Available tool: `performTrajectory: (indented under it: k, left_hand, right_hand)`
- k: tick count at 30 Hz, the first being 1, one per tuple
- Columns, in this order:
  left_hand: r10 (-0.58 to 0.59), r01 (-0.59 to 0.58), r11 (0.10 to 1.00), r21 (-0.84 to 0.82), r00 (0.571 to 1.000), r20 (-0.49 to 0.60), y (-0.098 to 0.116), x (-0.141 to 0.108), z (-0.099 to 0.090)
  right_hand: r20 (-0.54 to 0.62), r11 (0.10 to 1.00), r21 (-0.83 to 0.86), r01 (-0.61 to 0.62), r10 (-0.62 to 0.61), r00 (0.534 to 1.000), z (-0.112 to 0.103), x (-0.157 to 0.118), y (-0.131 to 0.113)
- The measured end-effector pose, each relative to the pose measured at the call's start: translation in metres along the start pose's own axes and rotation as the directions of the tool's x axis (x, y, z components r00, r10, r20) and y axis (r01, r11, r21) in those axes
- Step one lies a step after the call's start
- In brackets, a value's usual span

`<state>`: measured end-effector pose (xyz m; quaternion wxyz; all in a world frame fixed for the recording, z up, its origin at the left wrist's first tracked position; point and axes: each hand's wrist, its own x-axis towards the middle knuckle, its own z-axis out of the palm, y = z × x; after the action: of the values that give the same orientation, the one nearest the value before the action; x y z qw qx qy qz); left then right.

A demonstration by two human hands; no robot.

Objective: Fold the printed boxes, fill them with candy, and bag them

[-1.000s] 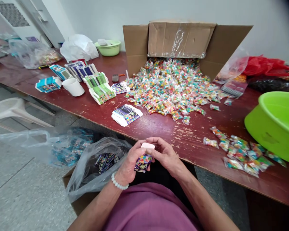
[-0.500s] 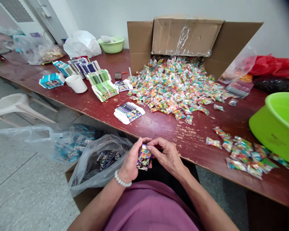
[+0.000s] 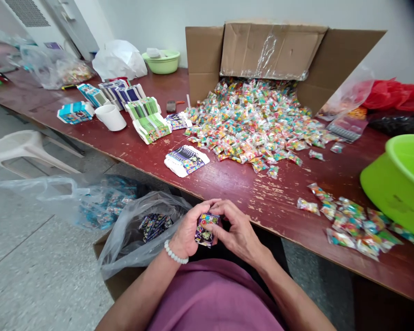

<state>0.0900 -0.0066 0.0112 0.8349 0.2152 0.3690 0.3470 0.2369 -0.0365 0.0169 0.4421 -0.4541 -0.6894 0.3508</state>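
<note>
Left hand [image 3: 186, 233], right hand [image 3: 237, 231] both clasping purple carton [image 3: 203, 236] — lower centre of frame; press lightly, evenly — card likely creases easily.

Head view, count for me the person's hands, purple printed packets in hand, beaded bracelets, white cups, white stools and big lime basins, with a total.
Hands: 2 (left hand, right hand)
Purple printed packet: 1 showing
Beaded bracelet: 1
White cup: 1
White stool: 1
Big lime basin: 1
Total: 7
</note>
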Motion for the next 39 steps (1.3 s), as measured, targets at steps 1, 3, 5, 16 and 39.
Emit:
performTrajectory:
  k: [1, 3, 5, 16, 39]
  left_hand:
    - [0.022, -0.022, 1.0, 0.001, 1.0, -0.021, 0.0, 0.0, -0.002]
    - [0.141, -0.132, 0.987, 0.096, 0.986, -0.093, 0.003, -0.002, -0.01]
    - [0.292, -0.23, 0.924, 0.307, 0.94, -0.176, 0.01, -0.008, -0.026]
    - [0.685, -0.131, 0.423, 0.897, 0.694, -0.222, 0.057, -0.016, -0.114]
    - [0.047, -0.121, 0.923, 0.364, 0.978, 0.206, 0.065, -0.019, -0.033]
  right_hand:
    - [0.003, 0.999, -0.041, 0.006, -0.006, 1.0, 0.004, -0.001, 0.001]
    - [0.05, 0.998, -0.066, 0.001, 0.002, 0.999, 0.012, 0.0, 0.005]
    - [0.077, 0.999, -0.053, -0.015, 0.019, 0.997, 0.015, 0.008, 0.012]
    - [-0.244, 0.766, -0.487, -0.419, 0.341, 0.908, 0.024, 0.163, 0.064]
    - [0.199, 0.787, 0.532, -0.314, 0.244, 0.949, -0.027, 0.086, 0.008]
